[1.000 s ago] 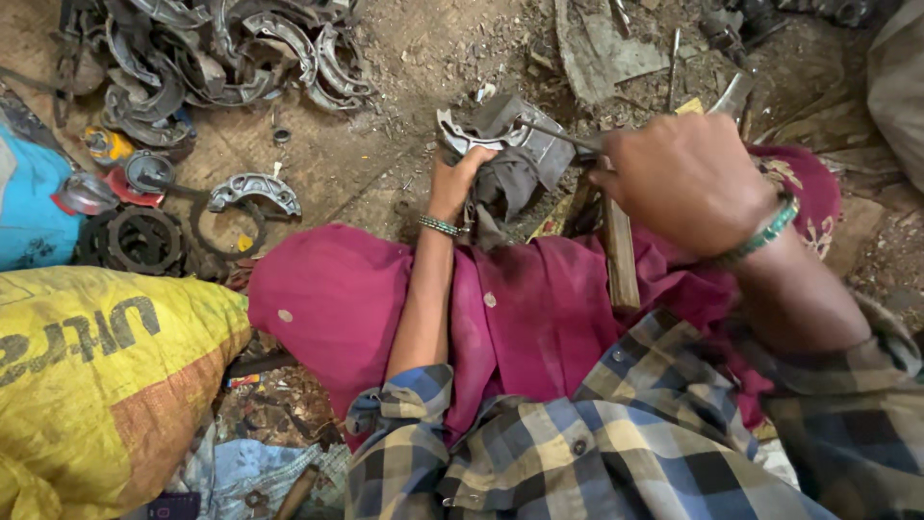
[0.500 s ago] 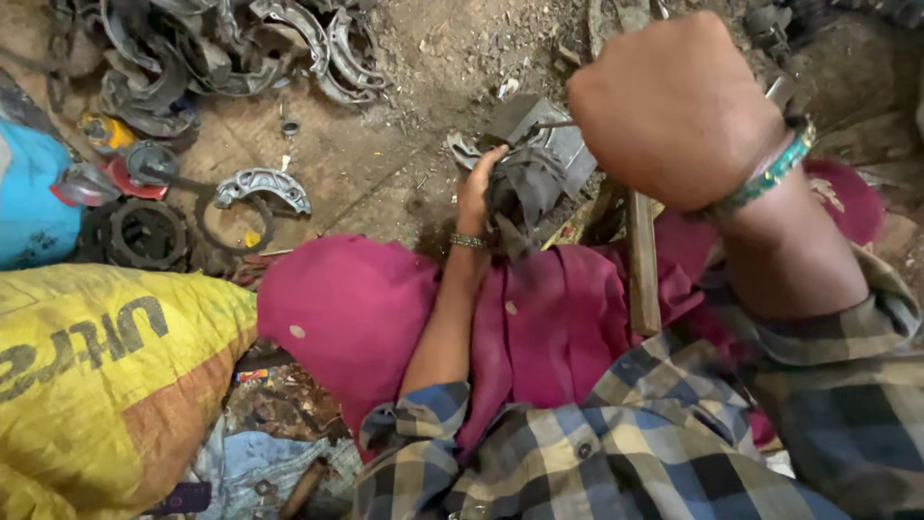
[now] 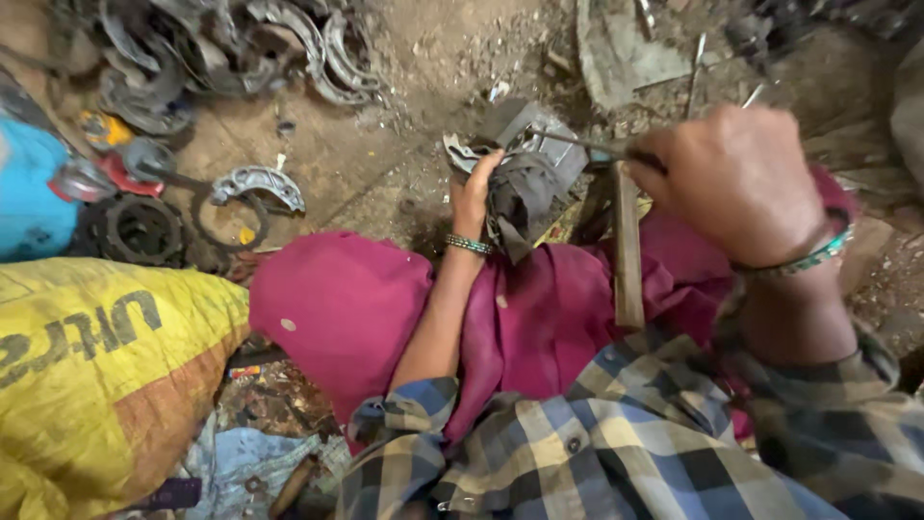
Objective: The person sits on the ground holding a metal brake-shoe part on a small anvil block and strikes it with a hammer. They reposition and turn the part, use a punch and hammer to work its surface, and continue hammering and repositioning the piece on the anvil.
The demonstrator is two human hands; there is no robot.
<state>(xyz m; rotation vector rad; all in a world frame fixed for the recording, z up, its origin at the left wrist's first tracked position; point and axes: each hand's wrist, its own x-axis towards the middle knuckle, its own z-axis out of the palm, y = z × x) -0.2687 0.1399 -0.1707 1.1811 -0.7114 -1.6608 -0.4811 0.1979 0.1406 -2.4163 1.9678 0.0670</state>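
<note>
Your left hand (image 3: 474, 188), just above the middle of the frame, presses its fingers against a grimy metal part (image 3: 527, 178) wrapped partly in dark cloth, steadying it on the ground just past your magenta-draped knees (image 3: 346, 299). Your right hand (image 3: 741, 183), in the upper right, is clenched around a thin metal rod (image 3: 577, 144) whose tip reaches left onto the top of that part; the grip end is hidden inside your fist, so what kind of tool it is cannot be told for sure. A wooden stick (image 3: 628, 246) stands nearly upright just below the rod, between the part and your right wrist, which wears a green bangle (image 3: 813, 255); whether you are holding the stick too is unclear. In the upper left of the frame lies a heap of curved metal shoes (image 3: 231, 48) on the dirt floor (image 3: 385, 164), with one single curved piece (image 3: 258, 183) lying apart below it, near a dark toothed ring (image 3: 142, 229). A yellow woven sack (image 3: 96, 366) fills the lower left, and a blue container (image 3: 29, 188) sits at the left edge.
</note>
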